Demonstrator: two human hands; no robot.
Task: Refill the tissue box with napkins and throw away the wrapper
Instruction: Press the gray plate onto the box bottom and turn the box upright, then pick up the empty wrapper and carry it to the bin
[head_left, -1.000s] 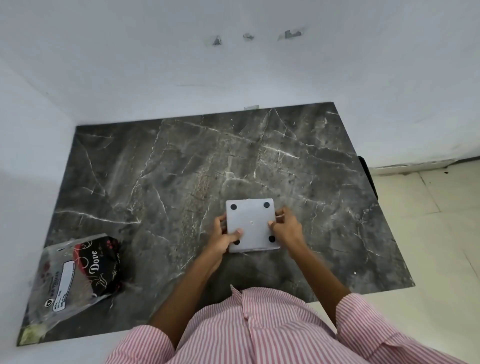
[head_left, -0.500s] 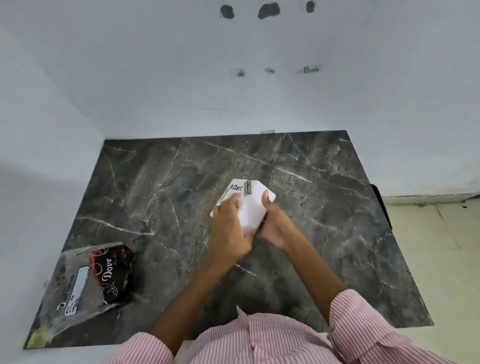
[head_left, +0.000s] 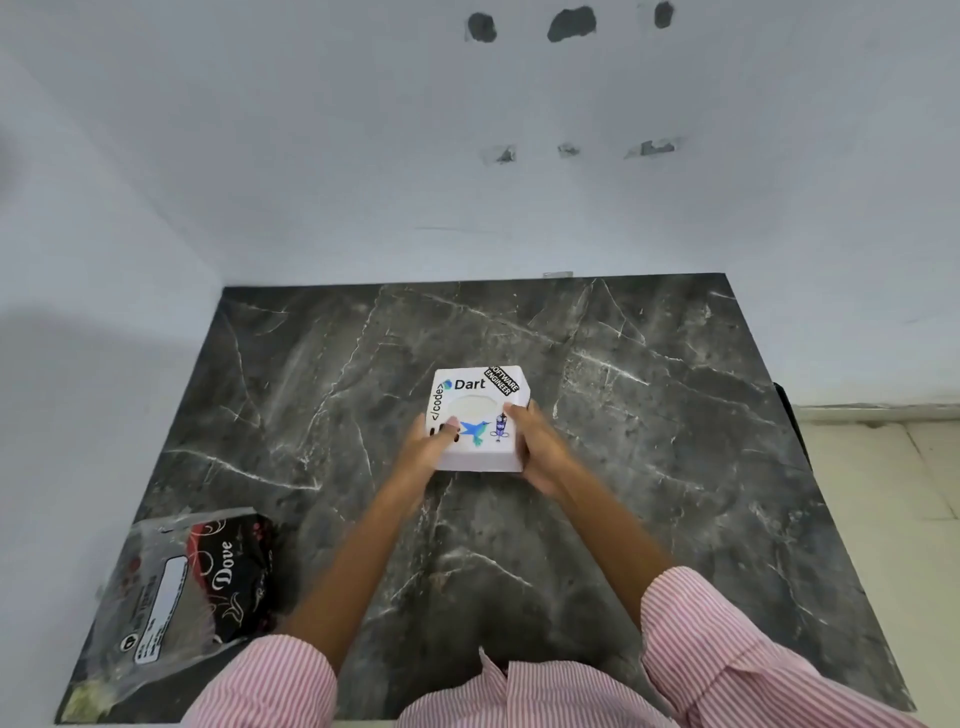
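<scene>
Flipping done: tissue box (head_left: 478, 418) now opening-up | both hands' fingers (head_left: 448, 427) clamped on it | wrapper (head_left: 192, 587) remains on surface (head_left: 649, 415)

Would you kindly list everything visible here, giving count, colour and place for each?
White square tissue box with stickers: one, white, centre of the counter, round opening facing up, held on both sides.
Clear plastic wrapper printed Dove: one, clear with black and red print, near left corner of the counter.
Dark marble counter: one, dark grey with pale veins, against the white walls.
Holes in the wall: three, dark, top.
Left hand: on the box's left side.
Right hand: on the box's right side.
</scene>
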